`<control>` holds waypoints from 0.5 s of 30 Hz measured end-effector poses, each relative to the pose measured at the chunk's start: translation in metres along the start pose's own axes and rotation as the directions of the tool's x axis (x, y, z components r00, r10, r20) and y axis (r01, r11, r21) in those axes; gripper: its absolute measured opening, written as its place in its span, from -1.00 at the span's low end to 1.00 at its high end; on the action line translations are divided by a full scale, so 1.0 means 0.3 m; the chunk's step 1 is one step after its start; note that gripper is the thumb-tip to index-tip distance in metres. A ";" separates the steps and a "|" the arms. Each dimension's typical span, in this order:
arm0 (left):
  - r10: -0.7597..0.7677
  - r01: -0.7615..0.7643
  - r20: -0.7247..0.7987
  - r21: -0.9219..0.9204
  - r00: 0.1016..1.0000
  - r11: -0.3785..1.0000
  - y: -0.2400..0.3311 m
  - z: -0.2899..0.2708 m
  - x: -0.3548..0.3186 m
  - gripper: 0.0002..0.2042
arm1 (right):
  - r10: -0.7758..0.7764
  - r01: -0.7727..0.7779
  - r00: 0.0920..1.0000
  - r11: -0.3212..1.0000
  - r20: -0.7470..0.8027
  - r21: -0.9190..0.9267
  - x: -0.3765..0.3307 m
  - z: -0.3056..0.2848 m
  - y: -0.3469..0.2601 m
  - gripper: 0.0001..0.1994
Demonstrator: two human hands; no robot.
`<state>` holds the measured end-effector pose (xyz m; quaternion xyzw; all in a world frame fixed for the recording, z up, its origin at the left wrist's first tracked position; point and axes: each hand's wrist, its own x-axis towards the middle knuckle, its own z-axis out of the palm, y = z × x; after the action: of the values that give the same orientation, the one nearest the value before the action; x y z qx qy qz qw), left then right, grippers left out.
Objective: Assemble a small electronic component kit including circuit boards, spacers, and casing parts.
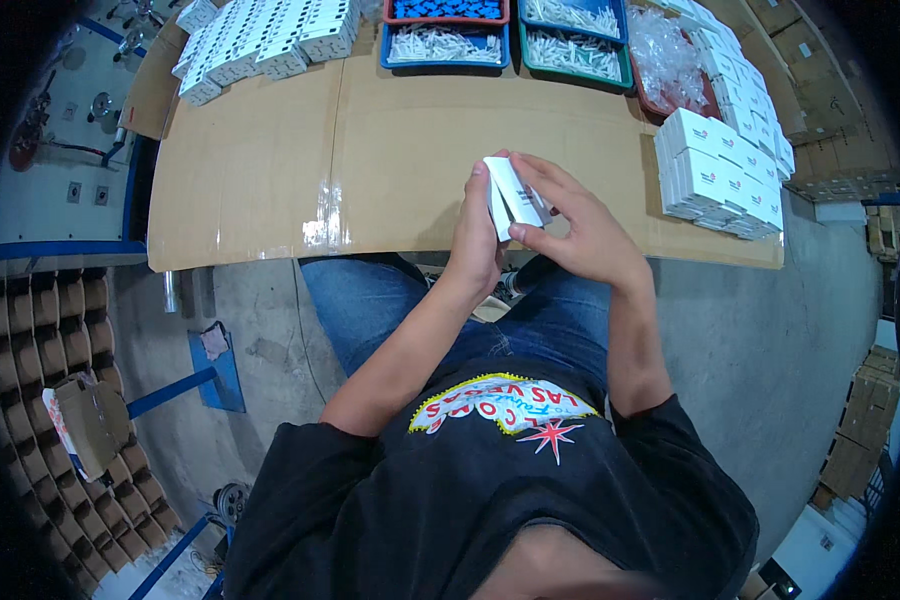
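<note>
A small white carton [515, 193] is held between both hands just above the near edge of the cardboard-covered table [270, 170]. My left hand [477, 235] grips its left side from behind, fingers up along the box. My right hand [578, 222] wraps around its right side, thumb under the lower corner and fingers curled over the top. One flap of the carton looks open.
Stacked white boxes [725, 175] stand at the table's right edge, and more white boxes [260, 40] sit at the far left. Blue and green trays [448, 45] of small white parts and a red tray of clear bags [670, 60] line the back. Brown cartons lie on the floor, left and right.
</note>
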<state>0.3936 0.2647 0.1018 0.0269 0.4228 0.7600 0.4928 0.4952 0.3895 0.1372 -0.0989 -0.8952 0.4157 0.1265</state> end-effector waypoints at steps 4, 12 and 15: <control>-0.053 0.054 0.021 -0.026 0.998 0.998 0.003 -0.002 -0.008 -0.37 | 0.127 -0.121 0.980 0.991 0.156 -0.049 0.015 -0.060 -0.046 -0.33; -0.194 0.244 0.188 -0.304 0.963 0.921 0.018 -0.014 0.002 -0.35 | 0.000 -0.011 0.987 0.997 0.160 0.070 0.120 -0.076 0.027 -0.47; -0.133 0.309 0.378 -0.456 0.916 0.834 0.019 -0.064 0.024 -0.35 | 0.054 -0.109 0.971 0.967 0.233 0.232 0.169 -0.105 0.028 -0.55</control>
<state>0.3771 0.2577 0.0906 -0.0261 0.1194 0.7654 0.6318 0.4575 0.4319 0.1577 -0.0717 -0.8413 0.5355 0.0182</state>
